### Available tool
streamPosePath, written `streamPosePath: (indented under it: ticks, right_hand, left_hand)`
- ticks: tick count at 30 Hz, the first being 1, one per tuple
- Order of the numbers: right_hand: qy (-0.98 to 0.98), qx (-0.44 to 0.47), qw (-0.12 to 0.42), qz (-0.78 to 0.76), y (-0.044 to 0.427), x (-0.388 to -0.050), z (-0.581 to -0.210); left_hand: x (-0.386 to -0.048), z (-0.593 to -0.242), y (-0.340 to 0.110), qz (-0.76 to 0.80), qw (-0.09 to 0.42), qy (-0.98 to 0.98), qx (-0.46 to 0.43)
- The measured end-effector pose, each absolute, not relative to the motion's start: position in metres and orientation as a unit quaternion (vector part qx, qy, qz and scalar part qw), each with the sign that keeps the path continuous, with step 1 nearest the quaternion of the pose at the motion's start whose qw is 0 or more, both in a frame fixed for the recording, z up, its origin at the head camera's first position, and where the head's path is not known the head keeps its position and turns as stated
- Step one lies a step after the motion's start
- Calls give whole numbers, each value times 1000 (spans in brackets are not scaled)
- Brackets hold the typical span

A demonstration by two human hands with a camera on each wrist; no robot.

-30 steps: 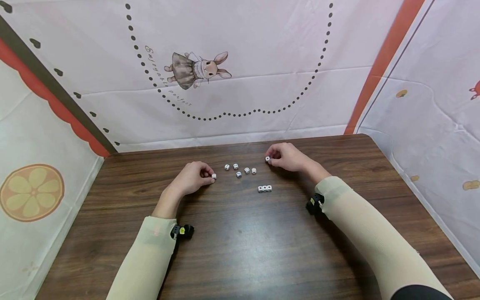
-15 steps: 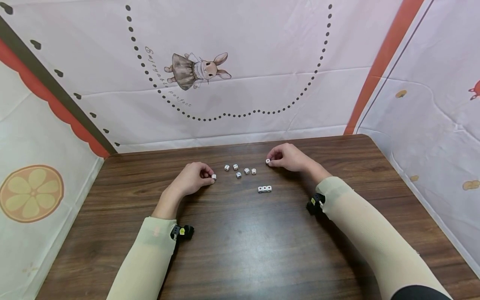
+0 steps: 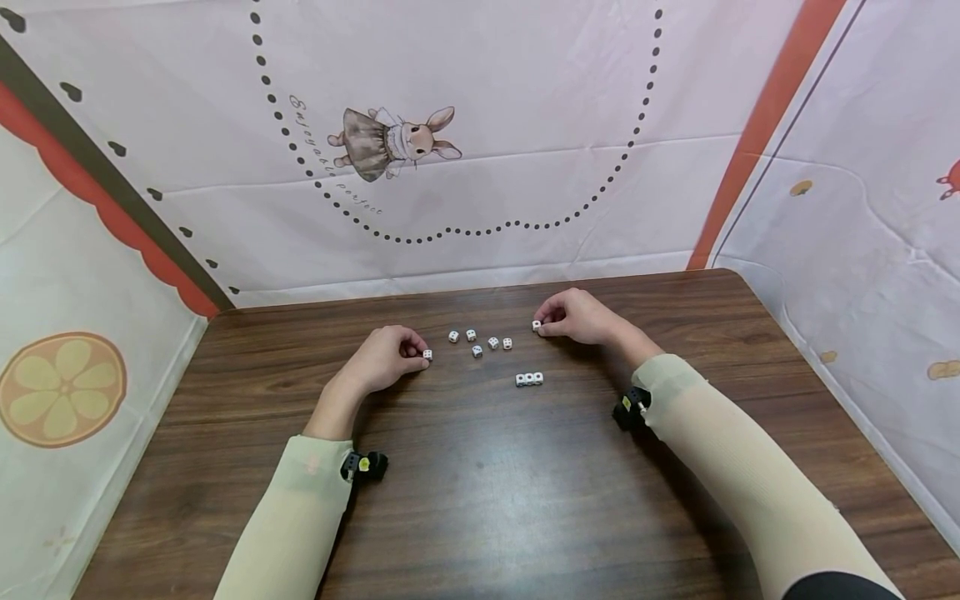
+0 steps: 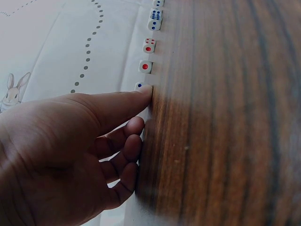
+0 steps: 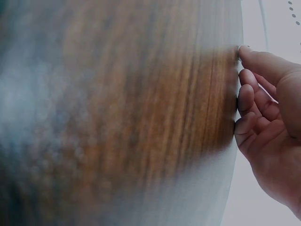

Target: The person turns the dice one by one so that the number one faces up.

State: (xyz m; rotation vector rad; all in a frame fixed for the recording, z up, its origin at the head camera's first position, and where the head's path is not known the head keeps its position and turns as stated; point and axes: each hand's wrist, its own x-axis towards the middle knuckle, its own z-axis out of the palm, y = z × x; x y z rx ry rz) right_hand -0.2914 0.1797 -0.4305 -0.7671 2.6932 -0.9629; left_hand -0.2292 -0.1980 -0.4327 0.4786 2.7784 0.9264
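My left hand (image 3: pixel 382 358) pinches a white die (image 3: pixel 427 355) between thumb and fingers at the left of a loose group of dice. The left wrist view shows the thumb pressed to that die (image 4: pixel 139 86), with red- and blue-spotted dice beyond it. On the far side of the table, my right hand (image 3: pixel 577 317) pinches another die (image 3: pixel 536 326); in the right wrist view the thumb and fingers hide nearly all of it. Between the hands lie several scattered dice, among them one nearest the front (image 3: pixel 477 352). Three dice stand side by side in a row (image 3: pixel 529 379) closer to me.
The brown wood-grain table (image 3: pixel 465 500) ends at a printed white cloth (image 3: pixel 525 200) hung behind it. More cloth hangs at the left and right sides. A small black camera is strapped to each sleeved wrist.
The die in my right hand has shifted slightly nearer to me. My left hand keeps its pinch on its die in the same place. The other dice stay put.
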Motion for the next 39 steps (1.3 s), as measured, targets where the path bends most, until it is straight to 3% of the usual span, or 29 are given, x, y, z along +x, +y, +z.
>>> streamPosePath:
  ticks: [39]
  right_hand:
    - [908, -254, 84, -322, 181, -288, -430]
  left_hand:
    - [-231, -436, -199, 317, 92, 932, 152]
